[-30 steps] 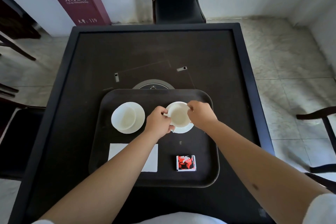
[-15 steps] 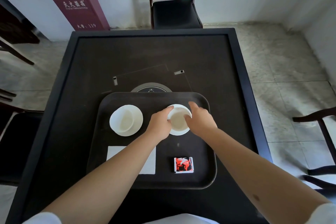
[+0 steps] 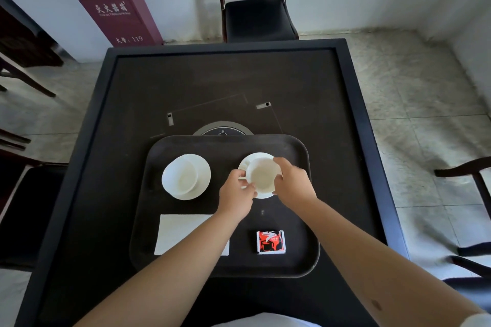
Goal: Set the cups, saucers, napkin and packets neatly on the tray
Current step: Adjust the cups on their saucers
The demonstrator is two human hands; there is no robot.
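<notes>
The right-hand white cup sits on its saucer in the far right part of the dark tray. The left hand pinches the cup's left rim, and the right hand curls its fingers round the right rim. To the left, well apart, a second cup rests on its own saucer. Nearer, a white napkin lies at the tray's left, partly under the left forearm, and a red-and-black packet lies at the right. The tray rests on a black square table, with a black chair at its far side.
</notes>
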